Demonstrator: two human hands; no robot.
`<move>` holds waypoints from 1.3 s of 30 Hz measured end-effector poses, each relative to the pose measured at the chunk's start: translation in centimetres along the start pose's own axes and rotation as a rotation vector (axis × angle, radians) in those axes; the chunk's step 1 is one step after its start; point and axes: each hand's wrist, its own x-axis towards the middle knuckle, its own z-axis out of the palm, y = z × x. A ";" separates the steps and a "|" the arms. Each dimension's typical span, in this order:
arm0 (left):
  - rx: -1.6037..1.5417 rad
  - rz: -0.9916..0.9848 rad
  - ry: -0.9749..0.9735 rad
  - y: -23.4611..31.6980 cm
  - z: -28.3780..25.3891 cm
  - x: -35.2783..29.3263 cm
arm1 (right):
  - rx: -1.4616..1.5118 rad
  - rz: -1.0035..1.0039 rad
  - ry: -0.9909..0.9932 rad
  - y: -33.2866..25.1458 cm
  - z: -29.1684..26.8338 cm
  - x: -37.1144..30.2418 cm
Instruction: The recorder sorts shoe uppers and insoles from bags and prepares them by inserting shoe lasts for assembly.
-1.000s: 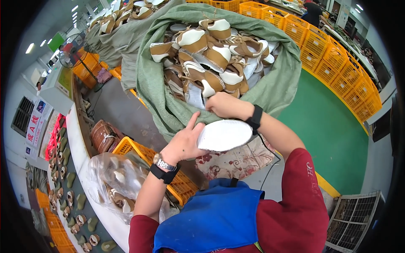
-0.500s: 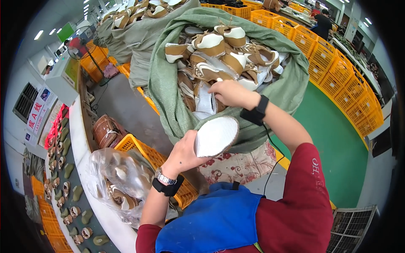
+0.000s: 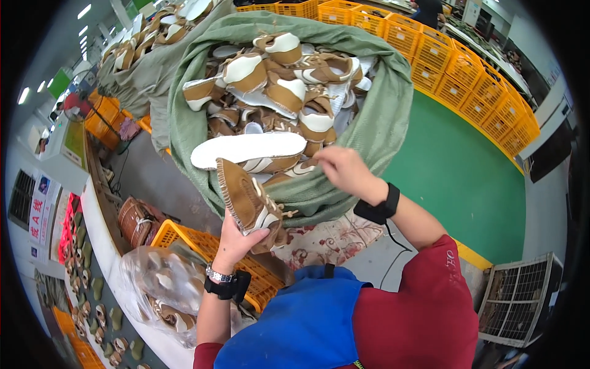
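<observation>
My left hand [image 3: 236,243] is closed around a brown shoe upper [image 3: 244,200] with white trim and laces, tilted toe up. My right hand [image 3: 350,172] reaches to the near right side of a green woven sack [image 3: 384,117], its thumb and fingers pinched together against brown shoe material. What the pinch holds, if anything, cannot be made out. Between the hands, at the sack's near side, another shoe upper lies with its white bottom [image 3: 249,149] turned up. Many more brown and white shoe uppers [image 3: 246,71] are heaped in the sack.
A second filled sack [image 3: 138,80] stands at the left. Orange crates [image 3: 430,64] line the far right. Nearer are an orange crate [image 3: 206,243], a clear plastic bag of shoes [image 3: 163,277] and a conveyor with shoe parts [image 3: 114,335]. A cable [image 3: 396,246] hangs from my right wrist.
The upper in my left hand has turned from its white bottom to its brown side. My right hand has drawn back toward me, and a white-bottomed upper now lies at the sack's near side.
</observation>
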 end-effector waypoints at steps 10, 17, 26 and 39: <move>0.095 -0.024 0.014 0.2 0.4 -1.5 | -0.392 0.080 -0.132 -1.3 0.6 3.2; -0.079 -0.031 0.071 -0.3 1.0 -1.8 | -0.320 -0.170 -0.051 -1.1 5.1 5.0; -0.189 -0.086 0.136 -1.8 0.9 -2.0 | 1.065 0.691 -0.263 -0.8 3.4 7.4; -0.198 -0.086 0.149 -3.1 1.0 -2.1 | 0.993 0.634 -0.064 -2.2 4.9 7.0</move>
